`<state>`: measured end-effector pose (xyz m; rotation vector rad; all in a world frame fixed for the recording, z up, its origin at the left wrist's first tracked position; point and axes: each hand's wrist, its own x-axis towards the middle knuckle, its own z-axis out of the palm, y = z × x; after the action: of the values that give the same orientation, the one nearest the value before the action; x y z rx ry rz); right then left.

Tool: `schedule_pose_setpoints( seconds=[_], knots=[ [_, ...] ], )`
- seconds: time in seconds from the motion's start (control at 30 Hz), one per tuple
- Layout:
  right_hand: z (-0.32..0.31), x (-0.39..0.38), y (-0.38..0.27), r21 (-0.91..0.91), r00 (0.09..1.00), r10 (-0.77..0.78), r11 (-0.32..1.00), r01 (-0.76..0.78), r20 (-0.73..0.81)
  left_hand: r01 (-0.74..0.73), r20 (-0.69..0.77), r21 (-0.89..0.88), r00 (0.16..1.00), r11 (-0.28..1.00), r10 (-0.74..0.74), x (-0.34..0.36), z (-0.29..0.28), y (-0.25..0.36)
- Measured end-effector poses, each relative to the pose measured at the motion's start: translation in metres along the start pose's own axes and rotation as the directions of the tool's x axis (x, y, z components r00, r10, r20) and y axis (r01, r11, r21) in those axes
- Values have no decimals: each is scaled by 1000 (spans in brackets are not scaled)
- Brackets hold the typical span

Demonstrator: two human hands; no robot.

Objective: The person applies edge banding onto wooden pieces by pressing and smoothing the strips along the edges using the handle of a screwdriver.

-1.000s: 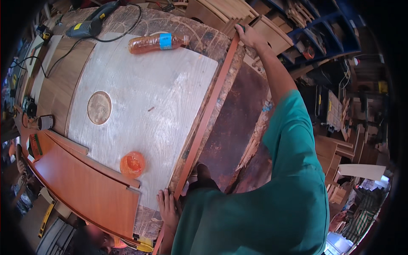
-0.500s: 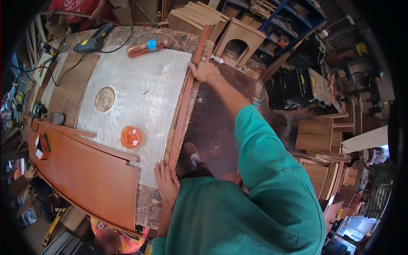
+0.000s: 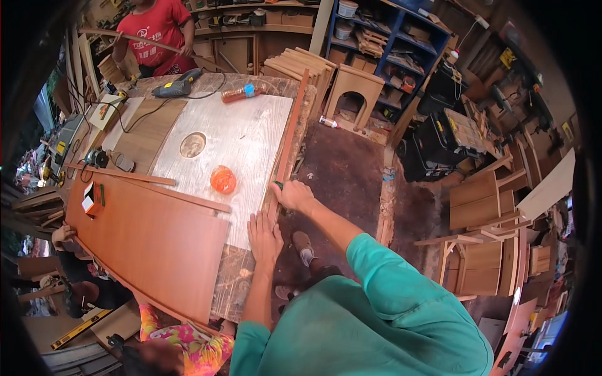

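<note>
A long, narrow reddish-brown wooden strip (image 3: 290,135) lies along the right edge of the workbench (image 3: 235,276), beside a whitish wood-grain board (image 3: 251,135). My left hand (image 3: 266,239) lies flat at the strip's near end, fingers stretched out and together. Just beyond it, my right hand (image 3: 295,195) is closed over the strip, gripping a small green object (image 3: 278,184). Most of that object is hidden by the fingers, so its kind is unclear. A reddish-brown panel (image 3: 157,241) rests left of my left hand.
An orange bowl-like container (image 3: 223,180) and a bottle of reddish-brown liquid (image 3: 243,93) sit on the board. A corded grey power tool (image 3: 178,85) lies at the far side. One person in a red shirt (image 3: 153,31) holds a strip; others are at the panel's near-left side.
My right hand has travelled from the strip's far part toward me, close to my left hand. The view has shifted, showing more of the far person. My left hand stays at the near end.
</note>
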<state>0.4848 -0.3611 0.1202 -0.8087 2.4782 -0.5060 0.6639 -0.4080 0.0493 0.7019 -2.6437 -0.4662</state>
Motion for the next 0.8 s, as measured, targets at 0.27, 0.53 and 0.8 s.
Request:
schedule_pose_setpoints(
  seconds=[0.27, 0.53, 0.8],
  knots=[
    [28, -41, -7, -29, 994, -108, 994, 107, -36, 49, 17, 39, 999, 998, -49, -40, -12, -3],
    [30, -24, 5, -1, 963, -269, 963, 269, 26, 346, -230, -157, 898, 925, -375, -224, -68, 29],
    [32, -20, -2, -43, 964, -253, 966, 257, 79, 719, -641, 38, 551, 694, -535, -397, -108, 36]
  ],
)
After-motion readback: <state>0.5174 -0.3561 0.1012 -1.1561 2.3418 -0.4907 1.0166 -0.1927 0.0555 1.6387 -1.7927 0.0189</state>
